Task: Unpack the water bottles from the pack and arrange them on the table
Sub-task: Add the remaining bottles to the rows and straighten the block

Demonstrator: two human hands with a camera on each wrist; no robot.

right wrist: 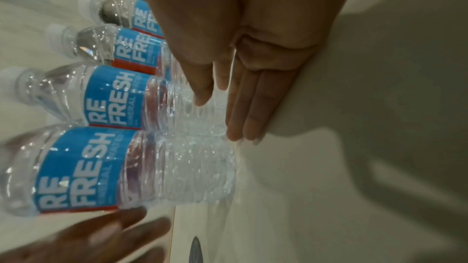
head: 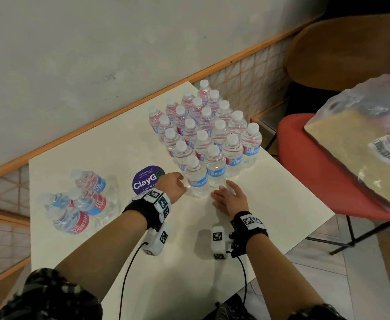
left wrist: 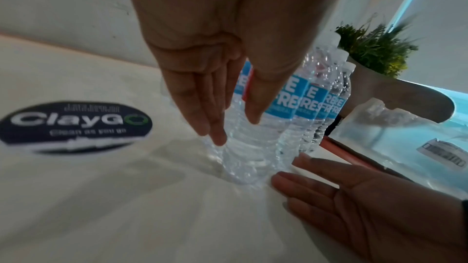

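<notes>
Several upright REFRESH water bottles [head: 212, 130] stand in a tight block on the white table [head: 270, 204]. The nearest bottle [head: 196, 176] [left wrist: 253, 147] [right wrist: 177, 167] is at the block's front corner. My left hand [head: 174, 183] [left wrist: 228, 127] is at that bottle's left side, fingers straight, thumb in front of its label. My right hand [head: 229, 196] [right wrist: 228, 107] lies flat and open on the table just right of the bottle's base, holding nothing. Several more bottles [head: 83, 199] lie on their sides at the table's left.
A purple ClayGo sticker [head: 146, 181] is on the table beside my left hand. The torn plastic wrap with its cardboard sheet [head: 362, 144] rests on a red chair [head: 300, 162] to the right. A potted plant [left wrist: 375, 51] stands beyond the bottles.
</notes>
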